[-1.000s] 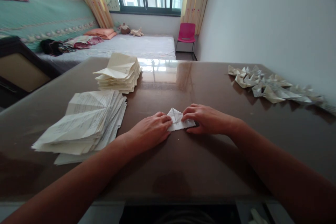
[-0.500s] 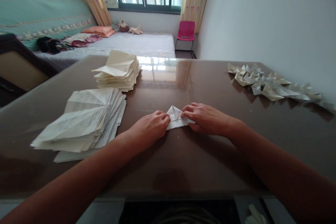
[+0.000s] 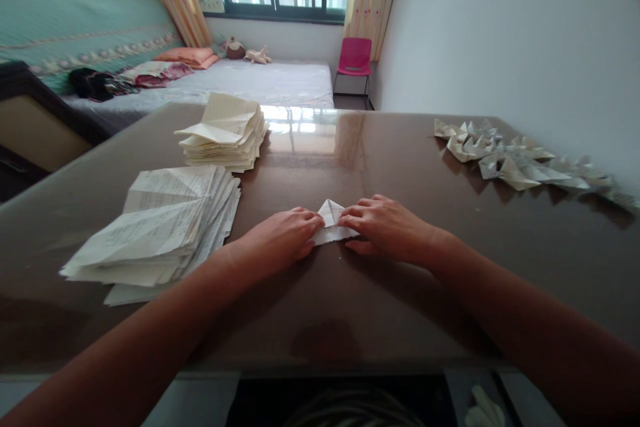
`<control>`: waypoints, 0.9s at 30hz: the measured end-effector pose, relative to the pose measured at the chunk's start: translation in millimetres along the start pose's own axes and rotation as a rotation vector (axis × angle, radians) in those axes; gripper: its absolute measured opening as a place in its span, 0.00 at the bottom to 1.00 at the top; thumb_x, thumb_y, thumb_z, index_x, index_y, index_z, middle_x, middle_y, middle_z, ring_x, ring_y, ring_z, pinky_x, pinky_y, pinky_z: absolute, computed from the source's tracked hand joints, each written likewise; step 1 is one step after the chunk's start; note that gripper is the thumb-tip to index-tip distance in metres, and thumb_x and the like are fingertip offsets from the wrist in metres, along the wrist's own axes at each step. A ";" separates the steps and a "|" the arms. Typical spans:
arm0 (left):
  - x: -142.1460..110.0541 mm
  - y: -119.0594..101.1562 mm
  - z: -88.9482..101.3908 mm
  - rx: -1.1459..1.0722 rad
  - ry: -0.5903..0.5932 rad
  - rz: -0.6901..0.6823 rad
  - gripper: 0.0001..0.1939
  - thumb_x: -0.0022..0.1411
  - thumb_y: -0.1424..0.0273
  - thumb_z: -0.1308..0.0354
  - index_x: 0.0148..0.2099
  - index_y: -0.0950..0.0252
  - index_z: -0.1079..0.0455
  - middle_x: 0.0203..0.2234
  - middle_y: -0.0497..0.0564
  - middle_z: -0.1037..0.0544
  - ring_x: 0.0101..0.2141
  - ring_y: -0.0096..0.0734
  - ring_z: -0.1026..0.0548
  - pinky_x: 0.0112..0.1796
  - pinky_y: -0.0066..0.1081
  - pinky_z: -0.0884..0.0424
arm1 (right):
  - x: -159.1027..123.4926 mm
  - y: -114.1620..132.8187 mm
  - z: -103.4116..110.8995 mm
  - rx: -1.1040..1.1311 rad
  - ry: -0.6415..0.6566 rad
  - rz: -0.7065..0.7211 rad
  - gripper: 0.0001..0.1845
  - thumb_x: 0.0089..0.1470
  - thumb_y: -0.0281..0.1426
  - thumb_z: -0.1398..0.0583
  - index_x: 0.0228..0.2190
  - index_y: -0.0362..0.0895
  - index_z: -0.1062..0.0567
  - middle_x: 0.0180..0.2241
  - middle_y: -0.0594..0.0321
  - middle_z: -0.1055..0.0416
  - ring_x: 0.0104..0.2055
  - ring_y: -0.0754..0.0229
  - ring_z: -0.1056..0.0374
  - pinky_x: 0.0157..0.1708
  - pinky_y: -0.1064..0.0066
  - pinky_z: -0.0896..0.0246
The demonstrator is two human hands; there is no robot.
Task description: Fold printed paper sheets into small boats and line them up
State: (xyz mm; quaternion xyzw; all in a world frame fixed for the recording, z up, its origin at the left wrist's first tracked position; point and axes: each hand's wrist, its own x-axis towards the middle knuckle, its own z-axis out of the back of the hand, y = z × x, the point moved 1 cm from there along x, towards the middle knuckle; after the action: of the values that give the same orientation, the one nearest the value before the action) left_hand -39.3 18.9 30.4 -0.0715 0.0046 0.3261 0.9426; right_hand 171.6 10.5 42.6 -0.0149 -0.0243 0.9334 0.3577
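A small sheet of folded paper point(image 3: 331, 233), with a triangular peak at its far side and a straight strip along its near side, lies on the brown table. Its left part is under the curled fingers of my left hand point(image 3: 290, 233), which grips that edge. On the other side my right hand point(image 3: 383, 223) is closed over the right part, fingertips on the fold and thumb low near the table. Both hands cover the paper's side corners.
Printed sheets with creases form a stack point(image 3: 160, 220) at the left. Behind it stands a yellowish paper stack point(image 3: 225, 137). Folded paper pieces point(image 3: 520, 163) spread along the right side by the wall. Past the table point(image 3: 310, 307) are a bed point(image 3: 280, 80) and a pink chair point(image 3: 355, 57).
My right hand has slid slightly left over the paper, covering more of its middle. My left hand stays on the left edge, its fingers flatter than before.
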 end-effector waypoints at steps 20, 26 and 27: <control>7.1 -23.5 -6.7 0.165 -0.176 0.128 0.14 0.66 0.60 0.52 0.44 0.64 0.31 0.38 0.53 0.23 0.39 0.38 0.27 0.37 0.33 0.30 | 8.3 4.7 -14.0 -0.038 -0.133 0.006 0.10 0.61 0.30 0.48 0.35 0.43 0.27 0.35 0.58 0.24 0.36 0.57 0.30 0.41 0.64 0.51; 11.1 -19.3 -12.0 0.233 -0.174 0.123 0.09 0.67 0.69 0.52 0.41 0.63 0.30 0.38 0.51 0.24 0.42 0.35 0.28 0.34 0.30 0.30 | 7.5 -0.5 -14.8 -0.043 -0.193 -0.040 0.08 0.60 0.29 0.48 0.35 0.43 0.28 0.32 0.59 0.24 0.34 0.58 0.31 0.42 0.65 0.50; 11.1 -17.7 -12.5 0.241 -0.172 0.109 0.09 0.67 0.70 0.52 0.41 0.62 0.30 0.39 0.51 0.24 0.42 0.35 0.29 0.34 0.29 0.30 | 6.8 -2.7 -14.6 -0.036 -0.177 -0.027 0.08 0.59 0.30 0.47 0.35 0.43 0.28 0.33 0.59 0.24 0.35 0.58 0.31 0.41 0.65 0.49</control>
State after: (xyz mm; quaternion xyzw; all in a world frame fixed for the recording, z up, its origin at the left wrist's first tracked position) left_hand -19.2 10.3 19.7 0.0708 -0.0332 0.3789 0.9221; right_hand 169.1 17.5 28.1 0.0614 -0.0730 0.9256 0.3662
